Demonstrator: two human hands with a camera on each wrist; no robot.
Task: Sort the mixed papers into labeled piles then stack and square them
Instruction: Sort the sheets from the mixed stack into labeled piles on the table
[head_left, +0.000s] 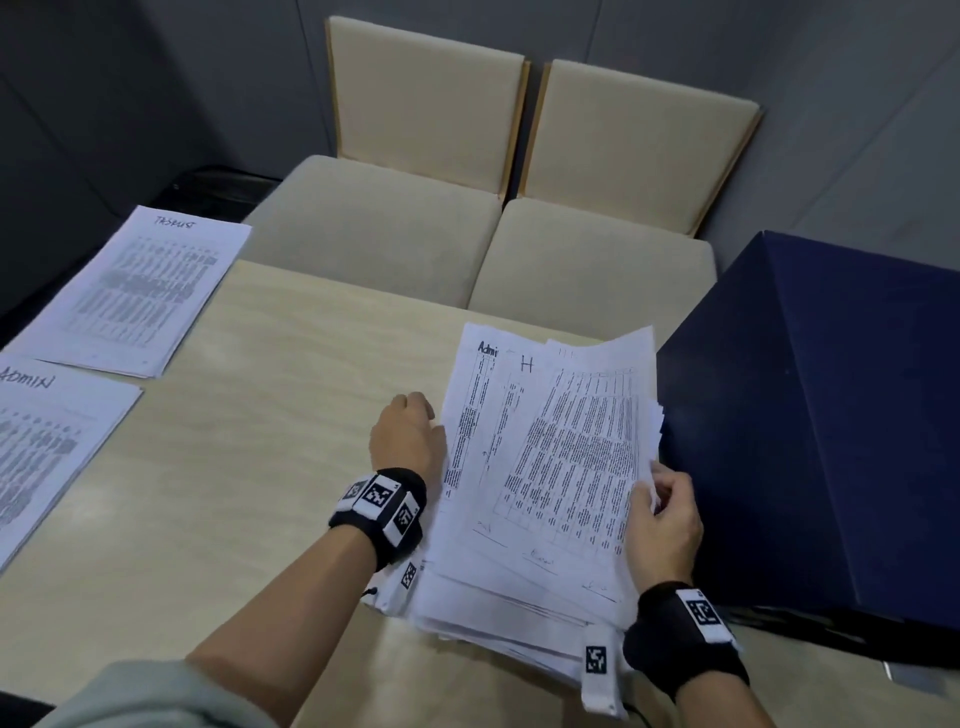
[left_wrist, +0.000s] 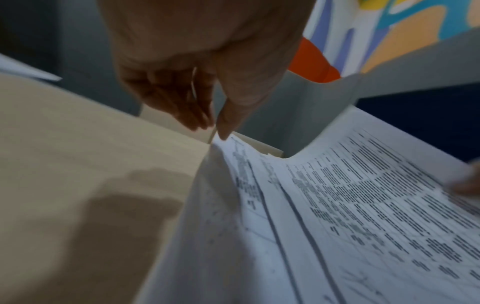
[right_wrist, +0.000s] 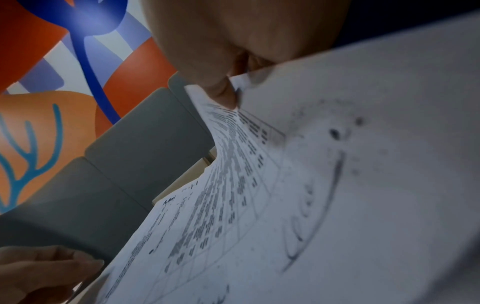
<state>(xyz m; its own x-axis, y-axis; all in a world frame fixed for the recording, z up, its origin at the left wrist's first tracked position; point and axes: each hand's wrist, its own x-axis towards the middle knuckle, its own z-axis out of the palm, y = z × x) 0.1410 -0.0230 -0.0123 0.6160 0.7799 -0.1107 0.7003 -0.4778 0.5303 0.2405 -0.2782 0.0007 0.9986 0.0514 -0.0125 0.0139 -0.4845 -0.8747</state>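
The mixed paper stack (head_left: 519, 545) lies loosely fanned at the right of the table. My right hand (head_left: 662, 512) pinches the right edge of the top printed sheets (head_left: 582, 441) and lifts them; the thumb (right_wrist: 223, 90) presses on the print. My left hand (head_left: 408, 436) is at the stack's left edge. Its thumb (left_wrist: 228, 121) and fingers pinch the raised left edge of a sheet marked "Admin" (head_left: 472, 415). Two sorted piles lie at the far left: one labeled TASKLIST (head_left: 135, 291), one labeled ADMIN (head_left: 47, 447).
A large dark blue box (head_left: 821, 415) stands right against the stack's right side. Two beige chairs (head_left: 415, 130) (head_left: 634, 156) are pushed against the table's far edge. Bare wood table (head_left: 260, 467) spreads between the sorted piles and the stack.
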